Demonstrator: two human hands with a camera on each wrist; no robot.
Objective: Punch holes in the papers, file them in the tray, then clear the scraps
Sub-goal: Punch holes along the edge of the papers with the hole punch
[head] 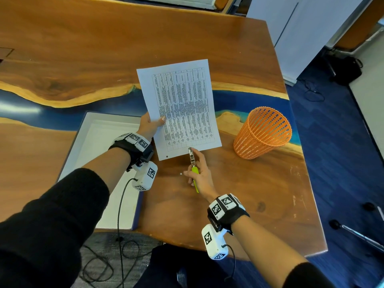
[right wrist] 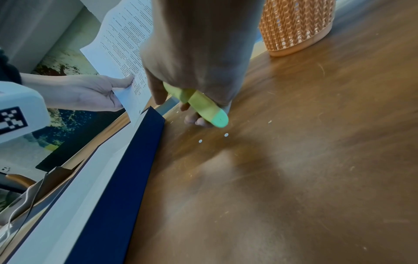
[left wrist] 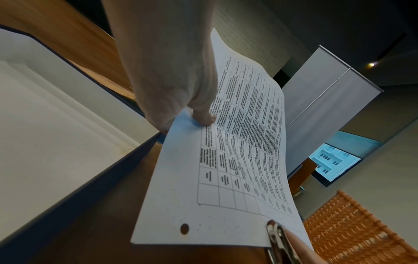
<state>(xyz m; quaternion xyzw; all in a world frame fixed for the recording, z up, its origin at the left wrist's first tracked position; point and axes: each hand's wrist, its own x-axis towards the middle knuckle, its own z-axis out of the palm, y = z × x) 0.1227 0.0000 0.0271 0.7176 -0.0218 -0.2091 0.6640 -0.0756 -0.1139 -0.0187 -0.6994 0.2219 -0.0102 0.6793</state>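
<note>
A printed sheet of paper [head: 180,107] with a table on it hangs above the wooden table, pinched at its left edge by my left hand [head: 150,123]. One punched hole [left wrist: 184,228] shows near its bottom left corner. My right hand [head: 200,173] grips a hand hole punch [head: 193,163] with green handles [right wrist: 208,107]; its metal head [left wrist: 274,230] sits over the sheet's bottom edge. A white tray [head: 93,154] with dark blue walls lies at the left, with nothing visible in it. Two small round paper scraps [right wrist: 226,134] lie on the table beneath my right hand.
An orange mesh waste basket [head: 262,133] stands upright to the right of the sheet. The table's right edge [head: 307,163] drops to blue carpet. Cables hang over the table's near edge by the tray.
</note>
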